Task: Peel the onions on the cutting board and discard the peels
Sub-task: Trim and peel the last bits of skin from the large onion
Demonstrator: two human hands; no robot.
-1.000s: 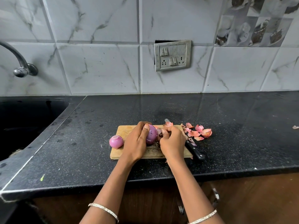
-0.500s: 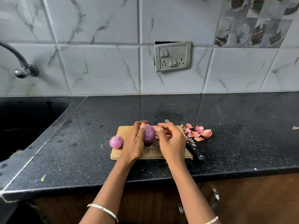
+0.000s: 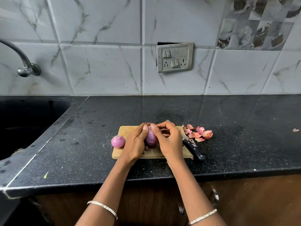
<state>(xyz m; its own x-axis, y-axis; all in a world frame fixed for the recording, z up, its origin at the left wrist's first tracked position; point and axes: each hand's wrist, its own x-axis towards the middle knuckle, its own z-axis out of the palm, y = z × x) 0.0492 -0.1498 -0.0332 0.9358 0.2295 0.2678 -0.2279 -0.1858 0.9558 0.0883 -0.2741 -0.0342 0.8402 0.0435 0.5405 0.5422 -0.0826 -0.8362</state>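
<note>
A purple onion (image 3: 151, 138) stands on end over the wooden cutting board (image 3: 125, 130), held between both hands. My left hand (image 3: 136, 142) grips its left side with the thumb on top. My right hand (image 3: 169, 141) cups its right side, thumb pressed at the tip. A second onion (image 3: 118, 141), pink and peeled, rests at the board's left edge. A heap of pink peels (image 3: 199, 133) lies on the counter just right of the board. A black-handled knife (image 3: 193, 150) lies along the board's right edge, its blade mostly hidden behind my right hand.
The black granite counter (image 3: 228, 128) runs to a front edge close to me. A dark sink (image 3: 24, 121) with a steel tap (image 3: 24, 66) is at the left. A switch panel (image 3: 175, 57) sits on the tiled wall. A stray peel (image 3: 295, 130) lies far right.
My right hand has moved from pinching peel beside the onion to closing over its right side. The onion has turned more upright between both hands.
</note>
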